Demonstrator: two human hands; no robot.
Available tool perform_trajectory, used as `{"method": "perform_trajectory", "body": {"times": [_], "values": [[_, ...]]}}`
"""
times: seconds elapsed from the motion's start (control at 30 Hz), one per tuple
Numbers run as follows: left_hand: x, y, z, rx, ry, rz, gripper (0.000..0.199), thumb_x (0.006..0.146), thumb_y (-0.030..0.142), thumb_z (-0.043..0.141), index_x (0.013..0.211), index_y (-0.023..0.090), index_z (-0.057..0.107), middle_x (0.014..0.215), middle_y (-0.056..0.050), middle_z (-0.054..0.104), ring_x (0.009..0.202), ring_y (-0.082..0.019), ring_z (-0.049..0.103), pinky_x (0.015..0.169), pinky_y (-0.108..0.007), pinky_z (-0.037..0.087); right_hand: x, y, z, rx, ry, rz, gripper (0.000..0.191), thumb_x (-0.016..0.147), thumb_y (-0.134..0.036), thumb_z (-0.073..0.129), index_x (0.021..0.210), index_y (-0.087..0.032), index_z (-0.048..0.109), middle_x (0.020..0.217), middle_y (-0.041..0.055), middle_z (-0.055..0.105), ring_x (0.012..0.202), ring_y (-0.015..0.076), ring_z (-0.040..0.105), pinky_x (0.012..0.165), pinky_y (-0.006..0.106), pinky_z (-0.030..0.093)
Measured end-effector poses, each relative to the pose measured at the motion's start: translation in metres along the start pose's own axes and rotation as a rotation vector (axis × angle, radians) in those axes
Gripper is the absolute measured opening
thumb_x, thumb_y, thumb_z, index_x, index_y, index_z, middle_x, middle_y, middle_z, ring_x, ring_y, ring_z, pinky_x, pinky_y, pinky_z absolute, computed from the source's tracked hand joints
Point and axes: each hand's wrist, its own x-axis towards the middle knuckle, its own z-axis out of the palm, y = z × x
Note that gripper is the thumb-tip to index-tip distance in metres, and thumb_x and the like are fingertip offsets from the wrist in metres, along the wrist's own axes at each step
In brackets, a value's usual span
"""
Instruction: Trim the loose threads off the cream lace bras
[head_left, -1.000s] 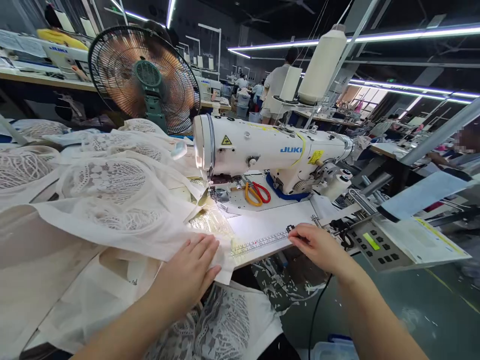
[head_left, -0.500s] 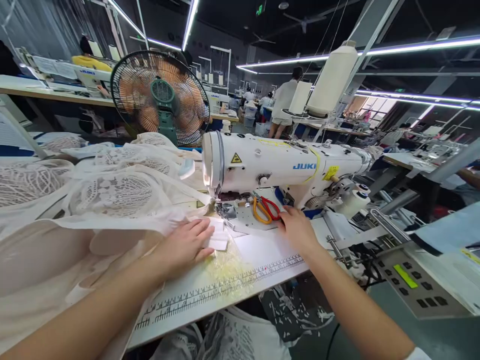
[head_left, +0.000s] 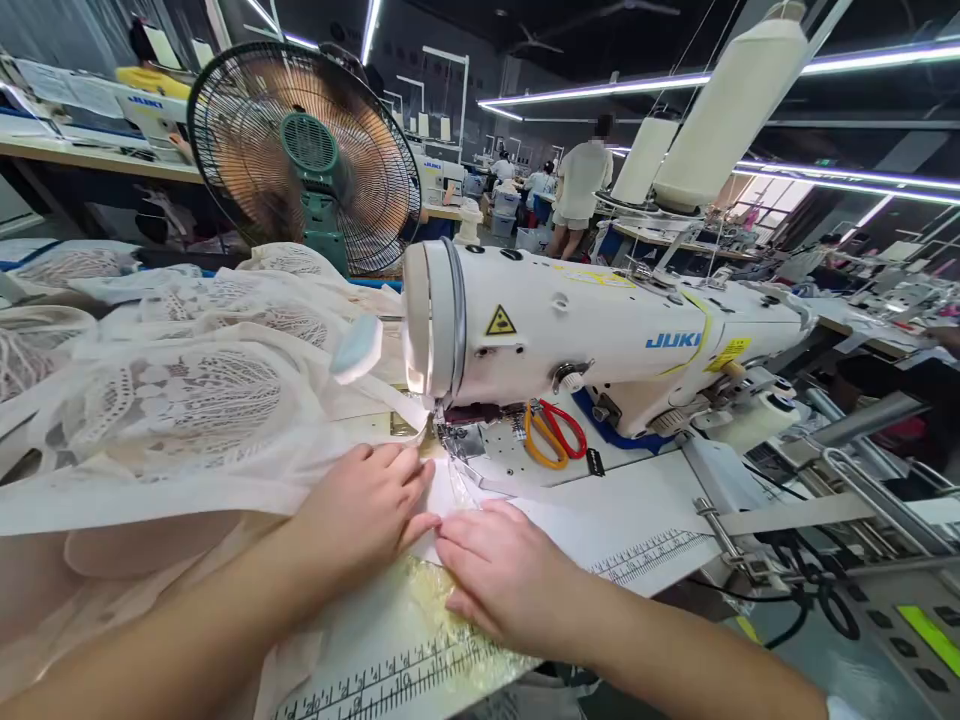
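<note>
My left hand (head_left: 367, 500) is on the white edge of a lace bra (head_left: 217, 390), close before the needle area of the sewing machine (head_left: 525, 320). Its fingers are bent onto the cloth, the thumb out to the side. Beside it, my right hand (head_left: 510, 570) has its fingers pressed together, tips almost at the left thumb; whatever they pinch is hidden. A white piece (head_left: 427, 545) shows between the hands. Orange-and-red-handled snips (head_left: 555, 435) lie on the machine bed, a small black blade-like piece (head_left: 595, 462) to their right.
More white lace garments (head_left: 292, 260) are heaped at the left. Behind them stands a fan (head_left: 307, 150). A printed ruler (head_left: 405, 675) and yellowish clear tape (head_left: 435, 600) run along the front edge. Thread cones (head_left: 727, 110) rise behind the machine. A person (head_left: 581, 180) stands farther back.
My right hand has moved left from beside the snips to my left hand, uncovering the black piece. My left hand's fingers have bent more. The view has shifted closer to the machine.
</note>
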Motion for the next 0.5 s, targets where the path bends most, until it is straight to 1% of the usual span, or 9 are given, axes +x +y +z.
{"method": "perform_trajectory", "body": {"times": [0.07, 0.2, 0.27, 0.37, 0.43, 0.5], "values": [[0.003, -0.002, 0.005, 0.022, 0.008, -0.016, 0.040, 0.084, 0.040, 0.045, 0.109, 0.012, 0.061, 0.091, -0.014, 0.064, 0.086, -0.028, 0.058, 0.065, -0.038, 0.041, 0.000, 0.002, 0.000, 0.002, 0.002, 0.028, 0.032, 0.084, -0.032, 0.046, 0.108, -0.012, 0.051, 0.113, 0.0105, 0.058, 0.110, 0.0229, 0.046, 0.095, 0.042, 0.034], [0.011, -0.007, 0.011, 0.041, 0.014, -0.036, 0.043, 0.086, 0.039, 0.040, 0.113, 0.010, 0.058, 0.100, -0.017, 0.061, 0.086, -0.029, 0.057, 0.063, -0.038, 0.042, 0.003, 0.006, 0.002, 0.008, 0.036, 0.072, 0.036, 0.083, -0.034, 0.048, 0.111, -0.011, 0.051, 0.116, 0.0117, 0.057, 0.113, 0.0244, 0.044, 0.098, 0.042, 0.032], [0.015, -0.008, 0.012, 0.030, -0.001, -0.041, 0.043, 0.087, 0.038, 0.039, 0.112, 0.010, 0.058, 0.100, -0.017, 0.060, 0.087, -0.029, 0.057, 0.063, -0.038, 0.043, 0.003, 0.006, 0.003, 0.009, 0.074, 0.091, 0.037, 0.081, -0.035, 0.051, 0.110, -0.011, 0.052, 0.114, 0.0113, 0.058, 0.110, 0.0254, 0.045, 0.095, 0.042, 0.035], [0.017, -0.009, 0.011, 0.001, -0.015, -0.055, 0.042, 0.087, 0.039, 0.038, 0.110, 0.010, 0.059, 0.096, -0.015, 0.060, 0.086, -0.028, 0.056, 0.063, -0.038, 0.044, 0.001, 0.006, 0.006, 0.009, 0.124, 0.109, 0.036, 0.079, -0.036, 0.053, 0.106, -0.012, 0.055, 0.112, 0.0110, 0.060, 0.101, 0.0259, 0.050, 0.087, 0.041, 0.041], [0.017, -0.010, 0.011, -0.022, -0.017, -0.058, 0.041, 0.086, 0.038, 0.039, 0.109, 0.010, 0.059, 0.095, -0.015, 0.059, 0.085, -0.028, 0.056, 0.064, -0.037, 0.044, -0.001, 0.006, 0.006, 0.012, 0.133, 0.114, 0.036, 0.079, -0.035, 0.052, 0.107, -0.012, 0.055, 0.113, 0.0114, 0.059, 0.097, 0.0259, 0.051, 0.084, 0.042, 0.042], [0.017, -0.011, 0.012, -0.050, -0.020, -0.048, 0.041, 0.086, 0.038, 0.039, 0.110, 0.010, 0.058, 0.096, -0.014, 0.059, 0.086, -0.028, 0.055, 0.067, -0.038, 0.045, -0.003, 0.005, 0.006, 0.024, 0.119, 0.115, 0.036, 0.080, -0.034, 0.051, 0.108, -0.012, 0.054, 0.114, 0.0121, 0.058, 0.098, 0.0261, 0.050, 0.083, 0.041, 0.043]]}}
